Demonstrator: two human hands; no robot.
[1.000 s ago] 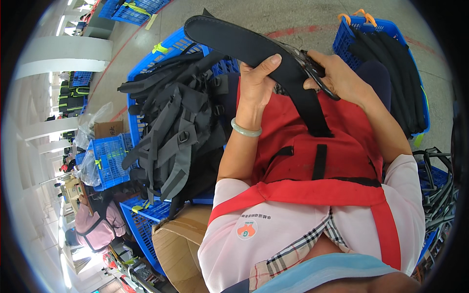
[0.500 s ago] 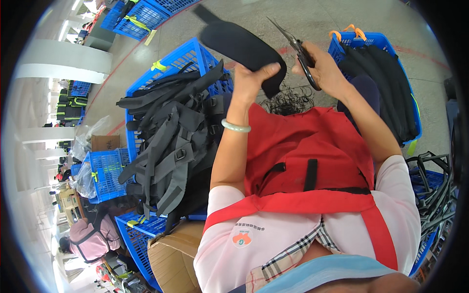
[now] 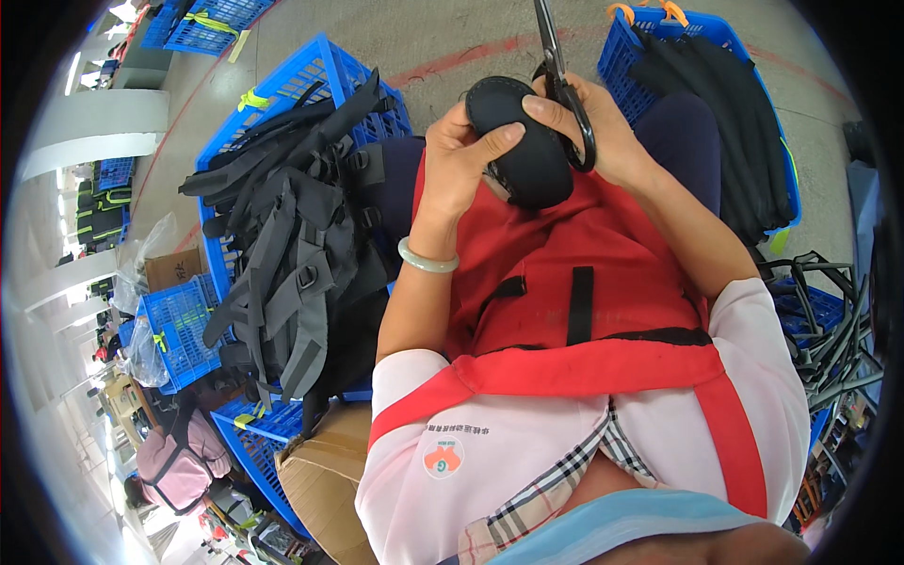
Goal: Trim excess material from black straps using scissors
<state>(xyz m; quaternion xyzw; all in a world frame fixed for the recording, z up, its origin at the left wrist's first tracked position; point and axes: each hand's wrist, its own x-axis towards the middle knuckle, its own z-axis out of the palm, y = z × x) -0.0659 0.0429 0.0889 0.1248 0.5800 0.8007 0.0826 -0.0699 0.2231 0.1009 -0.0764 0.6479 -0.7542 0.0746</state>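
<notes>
A black padded strap [image 3: 535, 169], bent into a curve with stitching along its edge, is held over my lap. My left hand [image 3: 454, 162] grips it from the left, thumb laid across its face. In my right hand [image 3: 605, 130] is a pair of scissors [image 3: 550, 49] with dark handles, blades pointing away from me. The right thumb also presses on the strap's upper right side. Whether the scissor blades are parted is hard to see. Below the strap lies my red apron [image 3: 603, 245].
A blue crate [image 3: 325, 56] heaped with dark grey straps [image 3: 306, 254] stands at my left. Another blue crate [image 3: 791, 179] at right holds long black pieces [image 3: 716, 122]. An open cardboard box [image 3: 325, 471] sits near left. A person [image 3: 179, 461] works further off.
The strap has been drawn closer and folded into a curve, its long end no longer stretched out to the far left. My right hand has come in to touch it, scissors still held.
</notes>
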